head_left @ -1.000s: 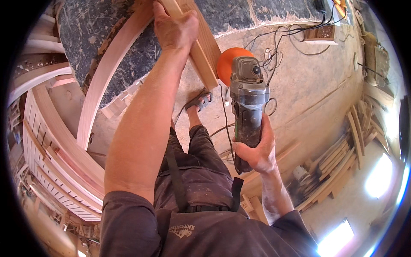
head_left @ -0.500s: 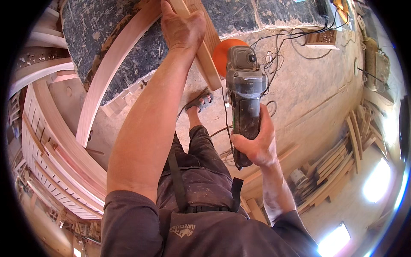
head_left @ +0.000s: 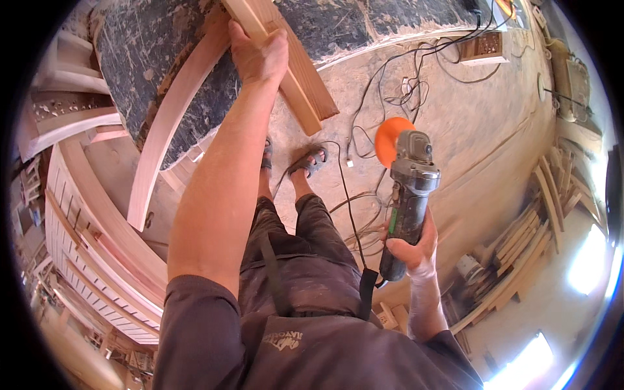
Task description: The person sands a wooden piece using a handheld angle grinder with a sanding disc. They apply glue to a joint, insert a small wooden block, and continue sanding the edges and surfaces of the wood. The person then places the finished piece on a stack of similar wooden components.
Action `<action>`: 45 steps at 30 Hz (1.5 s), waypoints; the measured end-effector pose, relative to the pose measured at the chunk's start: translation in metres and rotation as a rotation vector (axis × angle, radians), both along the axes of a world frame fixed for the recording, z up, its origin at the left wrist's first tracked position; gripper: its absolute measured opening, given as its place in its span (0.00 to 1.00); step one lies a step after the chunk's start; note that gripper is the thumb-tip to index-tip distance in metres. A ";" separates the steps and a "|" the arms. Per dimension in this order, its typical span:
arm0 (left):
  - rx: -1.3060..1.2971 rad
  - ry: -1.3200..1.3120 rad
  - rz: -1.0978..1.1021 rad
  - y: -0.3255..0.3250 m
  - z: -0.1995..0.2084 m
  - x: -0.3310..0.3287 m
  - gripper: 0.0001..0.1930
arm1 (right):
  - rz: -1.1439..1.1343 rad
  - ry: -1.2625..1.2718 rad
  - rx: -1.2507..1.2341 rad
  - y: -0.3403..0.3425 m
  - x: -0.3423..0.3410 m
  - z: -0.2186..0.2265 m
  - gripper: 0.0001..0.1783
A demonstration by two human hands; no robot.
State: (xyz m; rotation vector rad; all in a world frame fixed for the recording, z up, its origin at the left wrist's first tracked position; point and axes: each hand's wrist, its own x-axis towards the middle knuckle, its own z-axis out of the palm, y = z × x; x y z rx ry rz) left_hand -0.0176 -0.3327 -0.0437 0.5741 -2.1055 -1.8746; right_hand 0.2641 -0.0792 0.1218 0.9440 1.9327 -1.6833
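Note:
My left hand [head_left: 260, 58] is closed round a long wooden bar [head_left: 296, 104] at the bench edge, its near end sticking out over the floor. In my right hand [head_left: 417, 252] is an angle grinder [head_left: 409, 195], gripped by its dark body with the head pointing away from me. An orange disc [head_left: 390, 144] is fitted to the head, well apart from the wood. Whether the disc spins I cannot tell. A curved wooden piece [head_left: 174, 114] lies left of my left forearm, one end on the scuffed dark bench [head_left: 364, 26] and the other reaching past its edge.
Black cables [head_left: 383, 81] trail from the bench and lie looped on the floor near my feet. Curved slatted woodwork [head_left: 107, 227] stands at the left. A wooden box [head_left: 482, 49] sits beyond the cables. Stacked timber [head_left: 520, 253] lies at the right.
The angle grinder has moved right and toward me, away from the wooden bar, and its head has tilted to the right. My left hand and the bar sit slightly further left in view.

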 end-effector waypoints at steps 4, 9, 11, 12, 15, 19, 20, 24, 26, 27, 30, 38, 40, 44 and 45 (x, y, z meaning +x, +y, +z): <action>0.079 0.007 -0.019 -0.005 -0.004 0.000 0.34 | -0.115 0.035 -0.060 0.012 0.014 0.003 0.39; 0.042 -0.126 -0.058 -0.005 0.046 0.006 0.41 | -0.187 0.013 -0.095 0.029 0.027 0.002 0.39; -0.150 -0.220 -0.016 -0.011 0.040 0.002 0.44 | -0.201 0.008 -0.091 0.029 0.030 0.006 0.38; -0.243 -0.259 0.013 -0.014 0.036 0.001 0.45 | -0.207 0.010 -0.095 0.029 0.030 0.008 0.38; -0.091 -0.243 -0.015 -0.020 0.047 0.001 0.48 | -0.222 0.023 -0.092 0.029 0.028 0.018 0.37; 0.074 -0.209 -0.010 -0.017 0.078 0.000 0.45 | -0.236 0.089 -0.107 0.030 0.028 0.034 0.37; 0.117 -0.203 -0.024 -0.018 0.086 -0.002 0.43 | -0.238 0.104 -0.117 0.031 0.030 0.038 0.37; 0.167 -0.203 -0.032 -0.018 0.115 -0.018 0.36 | -0.243 0.172 -0.140 0.037 0.031 0.051 0.37; 0.132 -0.191 -0.037 -0.030 0.118 -0.032 0.34 | -0.233 0.206 -0.161 0.039 0.029 0.055 0.37; 0.116 -0.185 -0.045 -0.029 0.132 -0.036 0.34 | -0.232 0.227 -0.172 0.041 0.029 0.055 0.36; 0.085 -0.269 -0.028 -0.027 0.174 -0.041 0.33 | -0.219 0.289 -0.197 0.044 0.026 0.055 0.36; 0.181 -0.347 -0.059 -0.030 0.259 -0.047 0.25 | -0.153 0.429 -0.235 0.055 0.011 0.064 0.37; 0.247 -0.339 -0.073 -0.038 0.263 -0.048 0.25 | -0.150 0.463 -0.231 0.053 0.008 0.063 0.36; 0.358 -0.295 -0.120 -0.057 0.261 -0.068 0.25 | -0.168 0.500 -0.260 0.043 -0.003 0.068 0.34; 0.397 -0.282 -0.130 -0.055 0.266 -0.070 0.24 | -0.180 0.501 -0.254 0.041 -0.004 0.070 0.34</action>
